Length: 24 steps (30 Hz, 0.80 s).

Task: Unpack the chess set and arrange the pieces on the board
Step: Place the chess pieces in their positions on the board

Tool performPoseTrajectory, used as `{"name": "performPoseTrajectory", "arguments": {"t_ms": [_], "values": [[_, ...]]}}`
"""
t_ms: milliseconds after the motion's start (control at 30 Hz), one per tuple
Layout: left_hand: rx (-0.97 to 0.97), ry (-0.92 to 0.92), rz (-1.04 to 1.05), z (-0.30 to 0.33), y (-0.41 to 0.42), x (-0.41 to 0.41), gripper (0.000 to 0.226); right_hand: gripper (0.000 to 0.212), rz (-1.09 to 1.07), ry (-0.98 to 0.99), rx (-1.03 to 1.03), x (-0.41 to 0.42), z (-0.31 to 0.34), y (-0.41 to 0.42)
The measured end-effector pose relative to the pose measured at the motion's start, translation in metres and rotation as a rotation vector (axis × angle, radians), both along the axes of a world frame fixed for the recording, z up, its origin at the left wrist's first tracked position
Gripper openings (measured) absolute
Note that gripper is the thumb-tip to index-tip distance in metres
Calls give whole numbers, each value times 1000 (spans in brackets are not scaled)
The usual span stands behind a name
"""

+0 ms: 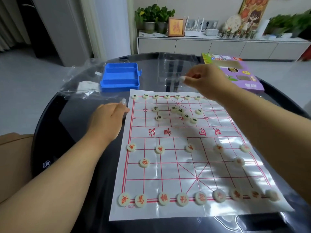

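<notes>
A white paper chess board (pixel 170 172) with red lines lies on a dark round table (pixel 70 132). Red-lettered round pieces stand along the near row (pixel 163 198), with a soldier row (pixel 159 149) and two cannons above it. Dark-lettered pieces line the far row (pixel 166 96); several more lie loose in a cluster (pixel 180 111) below it. My left hand (pixel 107 120) rests palm down at the board's left edge, holding nothing. My right hand (pixel 207 79) hovers over the far right corner, fingertips pinched; whether a piece is between them is unclear.
A blue compartment box (pixel 120 76) sits beyond the board's far left corner. Its clear plastic lid (pixel 175 68) lies behind the board, a crumpled clear bag (pixel 82 81) to the left, and a purple carton (pixel 235 71) at the far right. A brown seat (pixel 13 148) is at left.
</notes>
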<state>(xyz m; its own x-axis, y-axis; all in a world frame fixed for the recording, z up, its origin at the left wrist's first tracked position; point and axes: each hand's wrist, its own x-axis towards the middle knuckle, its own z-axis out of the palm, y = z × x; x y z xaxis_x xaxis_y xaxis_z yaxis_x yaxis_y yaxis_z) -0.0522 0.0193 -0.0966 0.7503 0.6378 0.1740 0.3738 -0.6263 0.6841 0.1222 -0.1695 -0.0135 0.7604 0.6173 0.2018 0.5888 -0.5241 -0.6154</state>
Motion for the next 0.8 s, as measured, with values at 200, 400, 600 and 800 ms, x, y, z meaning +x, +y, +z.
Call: {"name": "performPoseTrajectory", "arguments": {"t_ms": [200,400,600,800], "values": [[-18,8,25,-1,1,1,53,17,-35,11,-18,7,0,-31],[10,-3,16,1,0,0,52,16,-40,17,-88,10,-13,-38],[27,12,18,1,0,0,53,11,5,5,-224,17,-19,-53],[19,16,30,3,-4,0,52,19,104,-32,-342,5,-35,-44]]}}
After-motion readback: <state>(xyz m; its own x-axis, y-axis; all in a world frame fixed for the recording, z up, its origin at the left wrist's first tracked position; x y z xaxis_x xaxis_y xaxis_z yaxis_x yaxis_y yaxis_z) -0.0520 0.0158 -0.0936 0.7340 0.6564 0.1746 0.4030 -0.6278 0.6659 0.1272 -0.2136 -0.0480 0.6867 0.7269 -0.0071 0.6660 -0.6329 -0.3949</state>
